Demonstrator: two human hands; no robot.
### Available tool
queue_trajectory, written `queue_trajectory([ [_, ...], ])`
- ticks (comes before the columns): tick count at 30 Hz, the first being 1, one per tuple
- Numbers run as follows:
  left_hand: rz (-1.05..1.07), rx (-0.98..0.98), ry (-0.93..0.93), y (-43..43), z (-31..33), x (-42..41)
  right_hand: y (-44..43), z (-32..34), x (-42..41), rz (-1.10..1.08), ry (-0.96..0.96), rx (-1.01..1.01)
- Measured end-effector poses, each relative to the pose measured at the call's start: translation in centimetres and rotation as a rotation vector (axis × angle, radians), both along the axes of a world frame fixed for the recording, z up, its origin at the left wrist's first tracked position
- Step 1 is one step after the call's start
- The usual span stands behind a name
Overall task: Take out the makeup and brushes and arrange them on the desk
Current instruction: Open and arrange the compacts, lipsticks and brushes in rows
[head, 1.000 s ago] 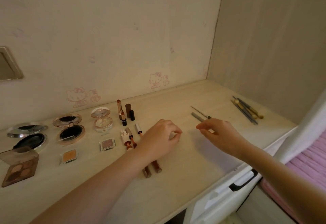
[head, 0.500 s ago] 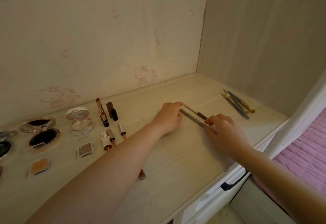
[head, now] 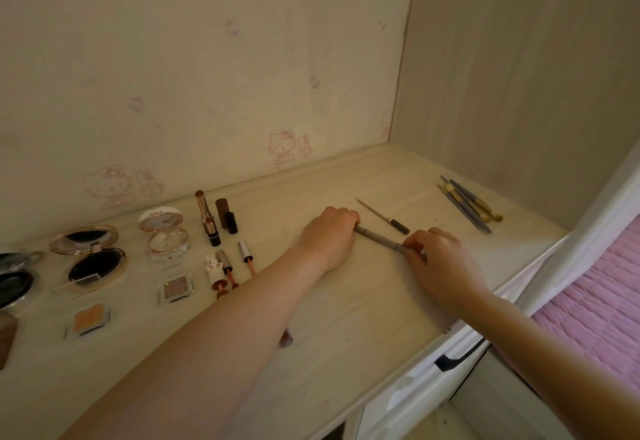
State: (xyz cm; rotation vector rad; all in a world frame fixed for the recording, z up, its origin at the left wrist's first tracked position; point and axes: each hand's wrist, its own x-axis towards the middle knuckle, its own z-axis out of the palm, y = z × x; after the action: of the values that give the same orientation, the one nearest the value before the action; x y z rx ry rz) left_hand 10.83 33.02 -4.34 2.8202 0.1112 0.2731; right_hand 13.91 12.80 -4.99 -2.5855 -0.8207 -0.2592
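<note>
A grey-brown makeup pencil (head: 377, 239) lies on the pale desk (head: 346, 318). My left hand (head: 329, 235) grips its far end and my right hand (head: 434, 259) pinches its near end. Just behind it lies a thinner white pencil with a dark cap (head: 382, 216). Several brushes (head: 467, 203) lie bundled at the far right. On the left stand lipsticks (head: 207, 218), lip gloss tubes (head: 228, 268), open round compacts (head: 91, 258), a pearly compact (head: 166, 237) and small square eyeshadow pans (head: 175, 289).
The back wall carries faint pink cat drawings (head: 284, 147). A white drawer with a black handle (head: 457, 358) sits below the desk's front edge. A pink bed cover (head: 595, 304) is at the right. A brown palette corner (head: 7, 335) shows at the left edge.
Both hands moved right to the grey-brown pencil and took hold of its two ends. The camera swung right, pushing the compacts toward the left edge.
</note>
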Motion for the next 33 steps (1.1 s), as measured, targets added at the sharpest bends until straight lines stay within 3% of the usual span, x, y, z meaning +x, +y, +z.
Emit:
queue_trajectory([
  [3,-0.017,0.130,-0.049,0.3,0.7,-1.2,0.2,0.3,-0.8,0.022,-0.003,0.027],
  [8,-0.052,0.121,-0.080,1.9,1.9,-4.6,0.8,1.3,-2.8,0.081,-0.006,0.097],
  [14,-0.010,-0.025,-0.131,4.6,3.0,-10.2,2.6,2.3,-6.0,0.201,0.012,0.178],
  [26,0.163,-0.393,-0.271,10.2,4.2,-22.3,9.3,3.5,-13.1,0.413,0.068,0.142],
  [33,0.320,-0.489,-0.415,12.7,3.4,-28.4,13.8,3.2,-17.4,0.541,0.095,0.146],
])
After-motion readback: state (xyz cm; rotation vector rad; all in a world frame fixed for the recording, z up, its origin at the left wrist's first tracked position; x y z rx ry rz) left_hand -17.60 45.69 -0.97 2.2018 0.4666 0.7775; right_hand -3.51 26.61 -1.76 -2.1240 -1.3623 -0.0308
